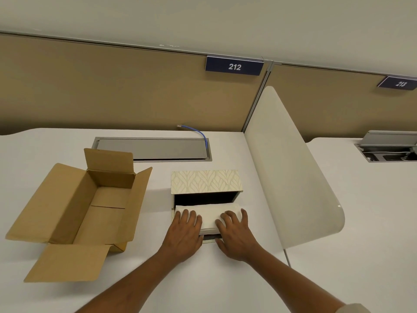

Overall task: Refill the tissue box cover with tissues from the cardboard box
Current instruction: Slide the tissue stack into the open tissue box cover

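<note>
The tissue box cover (206, 181), cream with a leaf pattern, lies on the white desk with its dark open side facing me. A white stack of tissues (208, 214) sits partly inside that opening. My left hand (185, 231) presses flat on the stack's left end, fingers spread. My right hand (234, 232) lies on its right end, thumb down at the near edge. The brown cardboard box (74, 213) stands open to the left, flaps out, and its visible inside is bare.
A rounded white divider panel (291, 168) rises just right of the cover. A grey cable hatch (153, 149) with a blue network cable (198, 133) lies behind. Tan partition walls with signs 212 and 213 stand at the back.
</note>
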Tool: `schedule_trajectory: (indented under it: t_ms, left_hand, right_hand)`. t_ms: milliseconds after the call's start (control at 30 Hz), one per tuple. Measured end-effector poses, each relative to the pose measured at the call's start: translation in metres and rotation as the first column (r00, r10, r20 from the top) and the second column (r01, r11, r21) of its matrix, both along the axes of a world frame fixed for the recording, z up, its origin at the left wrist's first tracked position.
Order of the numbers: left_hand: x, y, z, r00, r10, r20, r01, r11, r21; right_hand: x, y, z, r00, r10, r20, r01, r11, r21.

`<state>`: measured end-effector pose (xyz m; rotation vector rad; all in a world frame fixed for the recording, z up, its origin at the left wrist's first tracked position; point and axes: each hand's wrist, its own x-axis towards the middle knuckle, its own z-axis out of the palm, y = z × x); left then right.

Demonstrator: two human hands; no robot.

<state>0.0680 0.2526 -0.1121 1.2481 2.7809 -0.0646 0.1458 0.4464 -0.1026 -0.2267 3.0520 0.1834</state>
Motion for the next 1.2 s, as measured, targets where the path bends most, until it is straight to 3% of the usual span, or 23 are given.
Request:
schedule_trajectory:
  t_ms: [200, 333, 400, 467, 533, 600, 1100, 1133, 1200]
  left_hand:
    - [-0.008, 0.001, 0.014, 0.999, 0.005, -0.048, -0.006, 1.000, -0.011]
    - [-0.016, 0.001, 0.021, 0.998, 0.010, -0.062, -0.013, 0.998, -0.055]
    - [-0.018, 0.002, 0.023, 0.998, 0.022, -0.054, -0.025, 0.998, -0.065]
    - [-0.018, 0.002, 0.024, 0.998, 0.027, -0.048, -0.031, 0.996, -0.087]
    - [-0.018, 0.001, 0.024, 0.998, 0.029, -0.051, -0.034, 0.994, -0.107]
    - [-0.017, 0.000, 0.022, 0.998, 0.031, -0.051, -0.037, 0.993, -0.115]
    - [-0.015, -0.009, 0.020, 0.998, 0.017, -0.054, -0.024, 0.989, -0.145]
    - [-0.016, -0.008, 0.020, 0.999, 0.013, -0.053, -0.021, 0.988, -0.154]
    - [-0.017, -0.007, 0.020, 0.998, 0.011, -0.059, -0.021, 0.987, -0.158]
  right_hand:
    - [-0.009, 0.001, 0.004, 0.995, -0.030, -0.095, 0.030, 1.000, 0.007]
    - [-0.020, 0.005, 0.010, 0.947, -0.317, -0.045, 0.311, 0.944, -0.110]
    - [-0.023, 0.008, 0.009, 0.853, -0.521, 0.027, 0.509, 0.822, -0.256]
    - [-0.023, 0.011, 0.006, 0.747, -0.646, 0.157, 0.641, 0.636, -0.430]
    - [-0.024, 0.012, 0.004, 0.674, -0.674, 0.303, 0.695, 0.439, -0.569]
    - [-0.026, 0.011, 0.004, 0.668, -0.643, 0.374, 0.693, 0.355, -0.628]
    - [-0.033, 0.005, 0.004, 0.690, -0.607, 0.393, 0.676, 0.348, -0.650]
    - [-0.032, 0.005, 0.003, 0.692, -0.613, 0.381, 0.678, 0.372, -0.634]
    - [-0.028, 0.004, 0.003, 0.742, -0.644, 0.186, 0.637, 0.592, -0.494]
